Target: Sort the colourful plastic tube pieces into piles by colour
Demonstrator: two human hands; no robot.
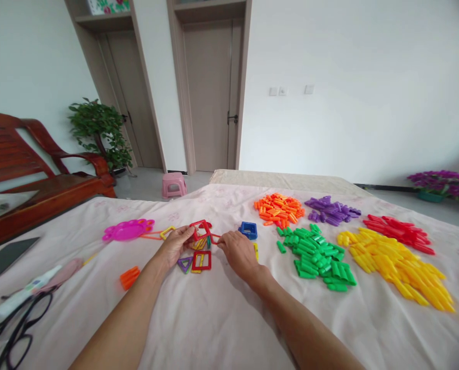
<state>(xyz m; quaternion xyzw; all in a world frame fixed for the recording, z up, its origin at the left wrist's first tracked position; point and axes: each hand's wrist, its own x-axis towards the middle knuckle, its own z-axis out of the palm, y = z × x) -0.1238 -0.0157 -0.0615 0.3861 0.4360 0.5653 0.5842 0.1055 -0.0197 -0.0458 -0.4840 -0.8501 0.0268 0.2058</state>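
Observation:
My left hand is closed on the edge of a red square magnetic tile, an open frame raised a little above the cloth. Just to its right, my right hand pinches a second red tile, which shows only partly past the fingers. Whether the two tiles touch I cannot tell. Below them lie another red square tile, a purple triangular tile and some yellow ones. A stack of blue square tiles sits beyond my right hand, with a yellow tile beside it.
Piles of orange, purple, green, yellow and red plastic pieces cover the right side. At left are a magenta tray, joined orange pieces, glasses, a white tube and a dark flat device.

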